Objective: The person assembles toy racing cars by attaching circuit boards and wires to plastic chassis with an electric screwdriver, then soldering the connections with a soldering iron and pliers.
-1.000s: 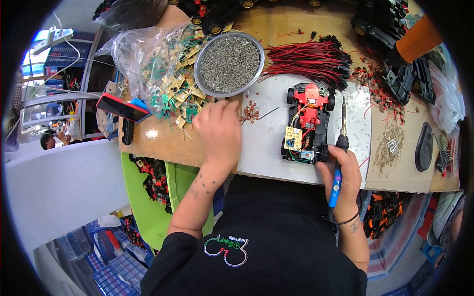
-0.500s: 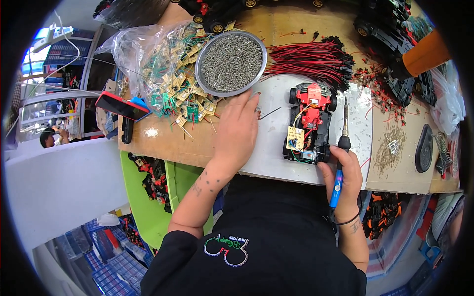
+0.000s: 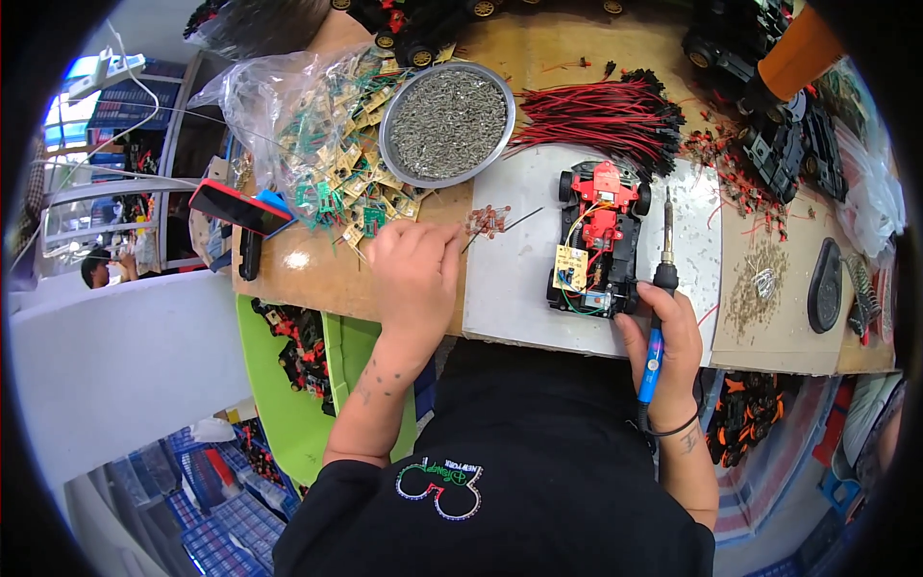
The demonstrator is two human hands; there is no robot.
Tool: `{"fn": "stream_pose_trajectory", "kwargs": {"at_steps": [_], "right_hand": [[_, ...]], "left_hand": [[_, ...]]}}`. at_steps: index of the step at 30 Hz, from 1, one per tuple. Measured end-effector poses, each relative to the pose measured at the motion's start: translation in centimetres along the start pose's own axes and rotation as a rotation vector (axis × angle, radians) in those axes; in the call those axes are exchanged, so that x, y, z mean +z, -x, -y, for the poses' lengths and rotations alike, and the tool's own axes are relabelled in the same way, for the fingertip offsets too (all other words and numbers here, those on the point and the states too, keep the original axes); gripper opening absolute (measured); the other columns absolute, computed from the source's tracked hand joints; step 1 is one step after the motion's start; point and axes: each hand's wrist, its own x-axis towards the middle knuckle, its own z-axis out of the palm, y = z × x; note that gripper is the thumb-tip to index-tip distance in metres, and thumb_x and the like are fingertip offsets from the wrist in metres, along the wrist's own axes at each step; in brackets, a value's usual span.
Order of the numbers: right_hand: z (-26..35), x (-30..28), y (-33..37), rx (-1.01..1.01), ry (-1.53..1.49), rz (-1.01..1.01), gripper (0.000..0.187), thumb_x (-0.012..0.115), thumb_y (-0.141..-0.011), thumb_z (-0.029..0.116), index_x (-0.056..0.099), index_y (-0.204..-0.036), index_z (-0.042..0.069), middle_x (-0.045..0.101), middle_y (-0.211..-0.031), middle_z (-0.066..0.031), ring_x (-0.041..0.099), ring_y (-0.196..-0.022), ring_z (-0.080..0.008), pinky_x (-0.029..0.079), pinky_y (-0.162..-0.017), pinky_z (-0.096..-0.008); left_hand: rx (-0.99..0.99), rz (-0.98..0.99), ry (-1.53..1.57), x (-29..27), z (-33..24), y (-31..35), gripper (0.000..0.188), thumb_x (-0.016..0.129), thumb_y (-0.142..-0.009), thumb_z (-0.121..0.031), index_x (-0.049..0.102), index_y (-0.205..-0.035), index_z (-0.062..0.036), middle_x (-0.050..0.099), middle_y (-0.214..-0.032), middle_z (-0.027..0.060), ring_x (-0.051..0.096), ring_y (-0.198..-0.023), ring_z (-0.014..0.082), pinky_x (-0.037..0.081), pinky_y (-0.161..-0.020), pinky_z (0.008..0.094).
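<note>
My right hand (image 3: 671, 332) is closed round the blue handle of a soldering iron (image 3: 654, 363), its metal tip pointing away from me. The thumb is close to the near end of a toy car chassis (image 3: 605, 231), black and red with gold-rimmed-looking parts hidden beneath. On the chassis lies a small tan circuit board (image 3: 571, 266) with wires. My left hand (image 3: 415, 279) rests over the wooden table, fingers curled down and tips hidden; whatever they hold is out of sight. Close by are a pile of tan and green circuit boards (image 3: 341, 183) and small reddish components (image 3: 492, 219) with thin leads.
A metal bowl (image 3: 385, 144) full of small screws stands at the far middle. Beside it lies a bundle of red and black wires (image 3: 596, 115). A phone (image 3: 231, 207) on a stand is at the left. More car chassis (image 3: 784, 144) and an orange cylinder (image 3: 798, 53) are at the far right.
My left hand has moved left and nearer, away from the bowl, its fingers now curled; the reddish components are uncovered. My right hand keeps the soldering iron in nearly the same place.
</note>
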Motion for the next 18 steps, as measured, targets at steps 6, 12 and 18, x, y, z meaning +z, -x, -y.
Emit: {"fn": "stream_pose_trajectory", "kwargs": {"at_steps": [6, 12, 18], "right_hand": [[0.2, 0.0, 0.1, 0.004, 0.002, 0.000, 0.050, 0.078, -0.076, -0.004, 0.060, -0.121, 0.007, 0.065, -0.102, -0.0145, 0.064, -0.084, -0.0304, 0.052, -0.072, -0.0363], [0.4, 0.0, 0.0, 0.005, 0.016, 0.010, 0.050, 0.077, -0.076, -0.005, 0.060, -0.121, 0.006, 0.065, -0.103, -0.0145, 0.064, -0.084, -0.0302, 0.052, -0.073, -0.0360], [0.6, 0.4, -0.3, -0.001, -0.014, 0.012, 0.051, 0.077, -0.076, -0.006, 0.059, -0.123, 0.006, 0.063, -0.099, -0.0138, 0.062, -0.080, -0.0290, 0.051, -0.070, -0.0349]], "left_hand": [[-0.052, 0.067, -0.208, -0.2, 0.3, 0.1, 0.012, 0.074, -0.082, -0.013, 0.072, -0.093, -0.0115, 0.068, -0.095, 0.0023, 0.057, -0.097, 0.0255, 0.039, -0.085, 0.0392], [-0.053, 0.065, -0.134, 0.9, 1.0, -0.7, 0.010, 0.074, -0.082, -0.015, 0.070, -0.090, -0.0123, 0.062, -0.090, 0.0021, 0.053, -0.095, 0.0257, 0.035, -0.082, 0.0411], [-0.039, 0.107, -0.080, 0.9, 1.2, -0.6, 0.009, 0.074, -0.080, -0.015, 0.067, -0.084, -0.0115, 0.062, -0.086, 0.0034, 0.055, -0.092, 0.0258, 0.035, -0.081, 0.0410]]}}
